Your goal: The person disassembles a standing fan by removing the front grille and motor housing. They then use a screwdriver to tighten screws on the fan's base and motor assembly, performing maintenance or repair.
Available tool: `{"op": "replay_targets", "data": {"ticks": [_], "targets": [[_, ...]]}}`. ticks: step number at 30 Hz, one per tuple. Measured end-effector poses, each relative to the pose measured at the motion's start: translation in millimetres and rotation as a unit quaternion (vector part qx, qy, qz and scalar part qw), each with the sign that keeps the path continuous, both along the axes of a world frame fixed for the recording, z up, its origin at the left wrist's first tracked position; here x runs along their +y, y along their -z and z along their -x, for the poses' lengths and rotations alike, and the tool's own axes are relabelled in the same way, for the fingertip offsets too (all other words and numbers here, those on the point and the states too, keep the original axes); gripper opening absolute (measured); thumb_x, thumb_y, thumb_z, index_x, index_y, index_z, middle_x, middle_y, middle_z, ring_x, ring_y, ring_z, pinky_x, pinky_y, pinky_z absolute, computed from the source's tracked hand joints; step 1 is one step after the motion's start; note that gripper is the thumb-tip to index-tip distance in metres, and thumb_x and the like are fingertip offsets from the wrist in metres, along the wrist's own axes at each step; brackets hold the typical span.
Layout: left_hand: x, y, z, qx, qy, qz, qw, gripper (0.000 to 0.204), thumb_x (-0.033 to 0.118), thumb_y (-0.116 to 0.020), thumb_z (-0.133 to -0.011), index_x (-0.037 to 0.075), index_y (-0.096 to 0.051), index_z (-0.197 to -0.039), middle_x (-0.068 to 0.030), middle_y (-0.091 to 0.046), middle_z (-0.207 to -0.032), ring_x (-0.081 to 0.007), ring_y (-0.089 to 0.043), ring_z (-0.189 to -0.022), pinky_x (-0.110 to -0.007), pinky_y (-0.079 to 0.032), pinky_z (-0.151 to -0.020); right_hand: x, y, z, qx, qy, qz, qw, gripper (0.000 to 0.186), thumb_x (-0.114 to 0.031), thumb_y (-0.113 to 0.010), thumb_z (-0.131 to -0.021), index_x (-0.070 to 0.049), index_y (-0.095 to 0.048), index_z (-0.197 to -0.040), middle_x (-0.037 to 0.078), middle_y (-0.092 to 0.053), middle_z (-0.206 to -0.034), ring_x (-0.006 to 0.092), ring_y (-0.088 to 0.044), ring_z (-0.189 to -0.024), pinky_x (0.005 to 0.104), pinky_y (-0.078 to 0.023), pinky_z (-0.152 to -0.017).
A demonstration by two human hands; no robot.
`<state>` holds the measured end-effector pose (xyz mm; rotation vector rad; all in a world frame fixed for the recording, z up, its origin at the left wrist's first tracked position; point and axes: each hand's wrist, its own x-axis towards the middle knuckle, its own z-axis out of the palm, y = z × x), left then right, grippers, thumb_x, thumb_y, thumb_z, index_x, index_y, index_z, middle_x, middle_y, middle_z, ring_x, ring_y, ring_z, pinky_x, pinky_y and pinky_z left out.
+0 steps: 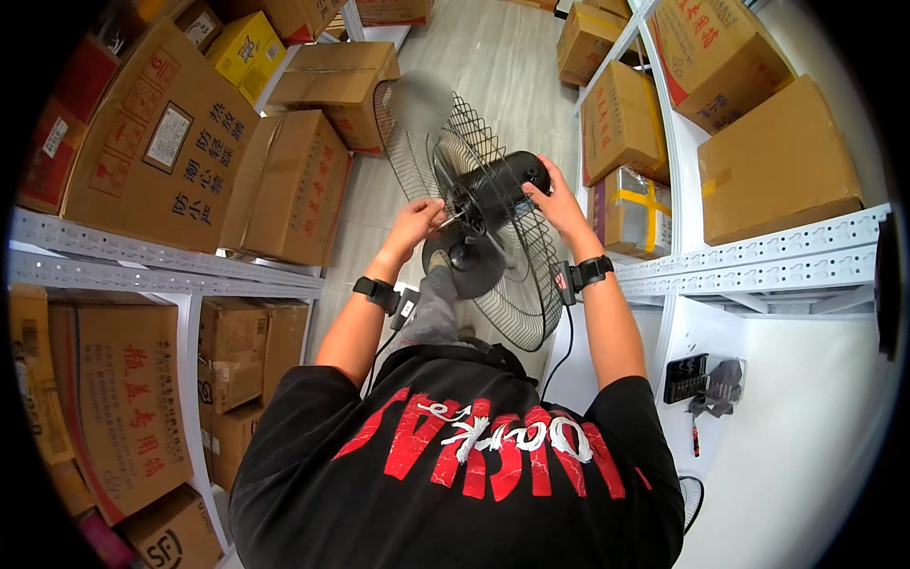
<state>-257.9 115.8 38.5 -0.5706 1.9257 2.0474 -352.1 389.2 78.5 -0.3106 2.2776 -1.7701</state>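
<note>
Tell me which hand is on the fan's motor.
The right hand: it holds the motor, whereas the left hand pinches a thin tool.

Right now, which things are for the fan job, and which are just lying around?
Part of the job:
black fan, with the right hand on its motor housing
thin rod, pinched in the left hand

Just lying about, it seems:
yellow box
cardboard boxes
black case, though it might be needed
</note>
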Motion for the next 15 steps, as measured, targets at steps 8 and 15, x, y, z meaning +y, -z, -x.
{"op": "replay_targets", "data": {"ticks": [8,15], "targets": [[7.1,-4.2,-16.2,0.123,0.023,-0.079,0.989,0.05,0.043,-0.044,-0.101,0.001,-0.063,-0.119,-0.0082,-0.066,-0.112,-0.0169,-0.06,-0.108,-0.034,-0.048,-0.091,0.0,-2.1,-1.3,-0.003,0.003,0.004,1.0,0.073,-0.025,-0.072,-0.088,-0.005,-0.033,-0.146,0.014,-0.049,-0.137,0.0222,-0.049,-0.124,0.0337,-0.04,-0.103],[3.3,14.1,-31.7,0.041,0.069,-0.212,0.974,0.1,0.081,-0.007,-0.087,0.001,-0.063,-0.111,-0.0114,-0.067,-0.108,-0.0225,-0.063,-0.1,-0.037,-0.048,-0.09,-0.4,-6.1,-6.0,-0.009,0.006,-0.001,1.0,0.073,-0.025,-0.071,-0.088,-0.005,-0.033,-0.146,0.014,-0.048,-0.139,0.0226,-0.049,-0.125,0.0337,-0.039,-0.104]]}}
